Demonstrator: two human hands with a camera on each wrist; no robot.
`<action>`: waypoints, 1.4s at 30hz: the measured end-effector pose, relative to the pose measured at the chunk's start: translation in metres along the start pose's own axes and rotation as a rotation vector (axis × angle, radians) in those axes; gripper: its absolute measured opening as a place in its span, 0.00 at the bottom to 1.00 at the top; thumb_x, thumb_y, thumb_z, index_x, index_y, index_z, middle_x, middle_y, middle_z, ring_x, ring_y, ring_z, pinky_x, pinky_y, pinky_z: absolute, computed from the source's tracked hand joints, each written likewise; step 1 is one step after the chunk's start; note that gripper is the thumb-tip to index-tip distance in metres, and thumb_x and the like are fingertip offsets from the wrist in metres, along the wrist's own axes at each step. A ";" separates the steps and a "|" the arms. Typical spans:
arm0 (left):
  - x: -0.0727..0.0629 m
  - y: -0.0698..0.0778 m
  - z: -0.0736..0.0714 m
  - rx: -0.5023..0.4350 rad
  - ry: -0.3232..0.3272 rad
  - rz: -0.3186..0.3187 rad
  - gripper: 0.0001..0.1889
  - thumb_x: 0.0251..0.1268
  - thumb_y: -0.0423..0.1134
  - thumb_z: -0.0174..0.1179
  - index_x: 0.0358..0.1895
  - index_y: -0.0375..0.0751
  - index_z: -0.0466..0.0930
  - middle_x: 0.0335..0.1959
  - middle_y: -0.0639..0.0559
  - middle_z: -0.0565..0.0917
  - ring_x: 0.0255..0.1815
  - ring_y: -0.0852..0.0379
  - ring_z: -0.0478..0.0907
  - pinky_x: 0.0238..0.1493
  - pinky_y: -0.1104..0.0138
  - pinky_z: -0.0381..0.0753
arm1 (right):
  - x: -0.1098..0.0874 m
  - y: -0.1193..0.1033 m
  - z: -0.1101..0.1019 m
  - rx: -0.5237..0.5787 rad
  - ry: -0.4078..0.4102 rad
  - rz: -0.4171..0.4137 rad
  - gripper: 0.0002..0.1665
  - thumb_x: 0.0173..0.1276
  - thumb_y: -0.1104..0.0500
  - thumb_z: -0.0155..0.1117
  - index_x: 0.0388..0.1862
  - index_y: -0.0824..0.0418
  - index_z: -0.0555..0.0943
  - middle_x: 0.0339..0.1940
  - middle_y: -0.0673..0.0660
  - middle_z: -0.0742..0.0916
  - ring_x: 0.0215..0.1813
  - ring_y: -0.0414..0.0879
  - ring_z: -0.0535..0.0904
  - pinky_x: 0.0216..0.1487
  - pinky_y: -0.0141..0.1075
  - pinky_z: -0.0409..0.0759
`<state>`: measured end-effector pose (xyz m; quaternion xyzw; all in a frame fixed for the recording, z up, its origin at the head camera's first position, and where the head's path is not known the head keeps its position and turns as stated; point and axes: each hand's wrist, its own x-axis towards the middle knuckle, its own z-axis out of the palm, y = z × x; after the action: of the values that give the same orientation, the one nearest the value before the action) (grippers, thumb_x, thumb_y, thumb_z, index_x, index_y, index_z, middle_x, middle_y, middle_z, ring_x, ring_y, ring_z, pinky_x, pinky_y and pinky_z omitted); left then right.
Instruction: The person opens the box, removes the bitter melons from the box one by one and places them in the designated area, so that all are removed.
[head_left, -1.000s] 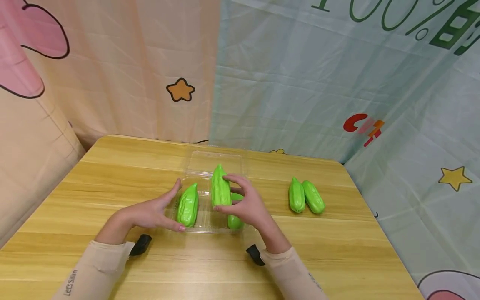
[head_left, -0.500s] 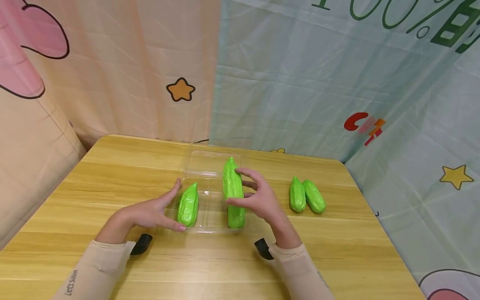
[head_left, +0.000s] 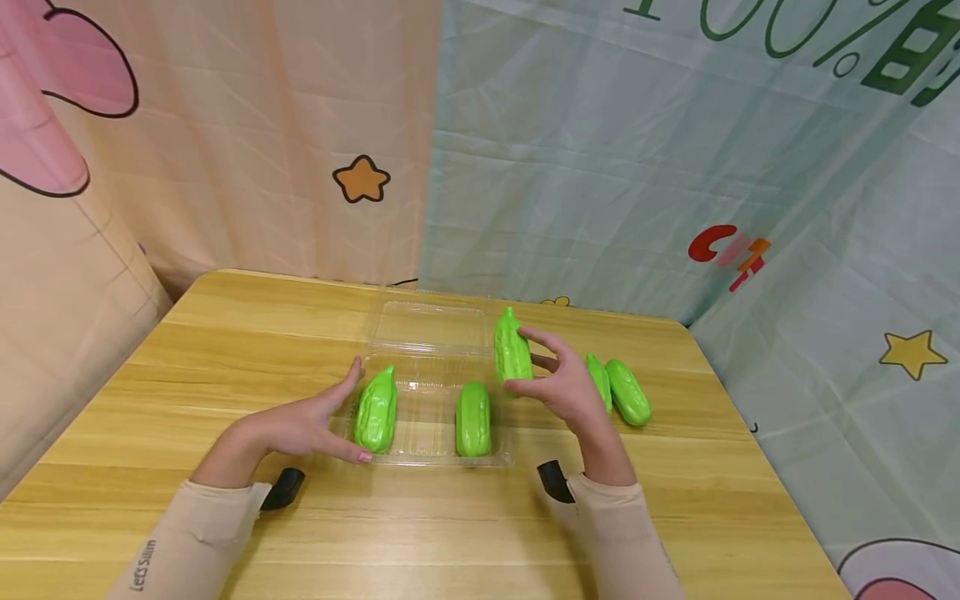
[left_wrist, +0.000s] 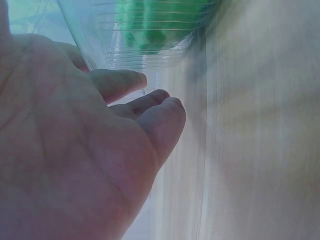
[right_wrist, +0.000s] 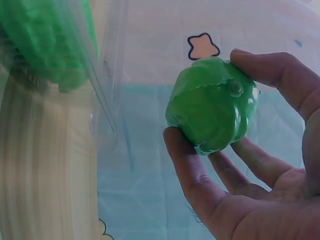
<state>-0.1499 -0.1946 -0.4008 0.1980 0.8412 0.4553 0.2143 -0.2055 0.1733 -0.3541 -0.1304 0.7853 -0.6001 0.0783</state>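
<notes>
Right hand (head_left: pixel 566 383) grips gourd (head_left: pixel 513 346); left hand (head_left: pixel 300 423) spread beside box (head_left: pixel 423 429). Two gourds (head_left: pixel 472 421) inside, two more gourds (head_left: pixel 628 393) outside past right hand, lid (head_left: pixel 431 325) unclosed.

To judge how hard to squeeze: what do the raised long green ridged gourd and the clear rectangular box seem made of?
Raised long green ridged gourd: glossy, probably moulded plastic or coated foam, given its highlights and faint seam-like line.
Clear rectangular box: likely thin, shiny plastic, by its ribbed transparent walls.
</notes>
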 end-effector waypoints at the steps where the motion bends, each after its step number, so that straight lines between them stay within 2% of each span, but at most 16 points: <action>1: 0.000 0.000 0.000 -0.001 0.000 0.000 0.72 0.56 0.47 0.76 0.77 0.40 0.14 0.80 0.34 0.25 0.77 0.29 0.28 0.71 0.33 0.38 | 0.001 0.001 -0.002 -0.002 0.003 0.008 0.48 0.55 0.69 0.79 0.75 0.55 0.70 0.77 0.55 0.66 0.71 0.59 0.69 0.49 0.46 0.83; 9: -0.001 0.000 0.000 -0.007 -0.002 0.004 0.72 0.57 0.46 0.76 0.77 0.39 0.14 0.80 0.34 0.25 0.77 0.29 0.27 0.71 0.33 0.37 | 0.002 0.009 -0.020 0.020 0.017 0.077 0.49 0.56 0.70 0.78 0.76 0.55 0.69 0.77 0.60 0.65 0.71 0.59 0.69 0.51 0.45 0.82; 16: 0.000 0.000 0.000 -0.012 -0.004 0.000 0.72 0.56 0.47 0.76 0.77 0.40 0.14 0.80 0.34 0.24 0.78 0.29 0.27 0.71 0.33 0.38 | 0.006 0.025 -0.032 0.020 0.040 0.137 0.50 0.56 0.72 0.76 0.77 0.58 0.67 0.76 0.63 0.65 0.71 0.61 0.69 0.52 0.44 0.81; 23: 0.000 0.001 0.000 -0.016 -0.007 -0.002 0.72 0.57 0.47 0.76 0.77 0.41 0.14 0.79 0.35 0.24 0.78 0.30 0.27 0.71 0.34 0.38 | 0.011 0.041 -0.041 -0.031 0.037 0.200 0.50 0.58 0.73 0.74 0.78 0.61 0.64 0.70 0.74 0.71 0.69 0.64 0.71 0.54 0.47 0.80; 28: 0.000 0.001 0.000 -0.009 -0.006 -0.003 0.72 0.56 0.48 0.76 0.77 0.41 0.14 0.79 0.35 0.24 0.78 0.30 0.27 0.71 0.34 0.37 | 0.014 0.047 -0.045 -0.126 0.044 0.252 0.51 0.56 0.72 0.75 0.78 0.61 0.65 0.74 0.73 0.67 0.70 0.64 0.70 0.57 0.47 0.78; 35: -0.001 0.001 0.001 -0.003 0.001 -0.005 0.72 0.56 0.48 0.76 0.77 0.40 0.14 0.80 0.34 0.25 0.78 0.29 0.28 0.71 0.34 0.38 | 0.015 0.057 -0.052 -0.254 0.079 0.312 0.51 0.53 0.71 0.77 0.77 0.61 0.67 0.82 0.67 0.48 0.67 0.63 0.70 0.56 0.47 0.77; 42: 0.000 0.001 0.001 0.014 0.005 0.000 0.72 0.56 0.48 0.76 0.77 0.39 0.14 0.80 0.33 0.26 0.78 0.29 0.28 0.71 0.34 0.38 | 0.014 0.059 -0.055 -0.312 0.103 0.323 0.51 0.53 0.71 0.77 0.77 0.63 0.66 0.83 0.65 0.49 0.68 0.65 0.67 0.59 0.50 0.75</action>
<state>-0.1490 -0.1937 -0.3999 0.1982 0.8449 0.4500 0.2106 -0.2411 0.2342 -0.3956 0.0172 0.8824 -0.4567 0.1122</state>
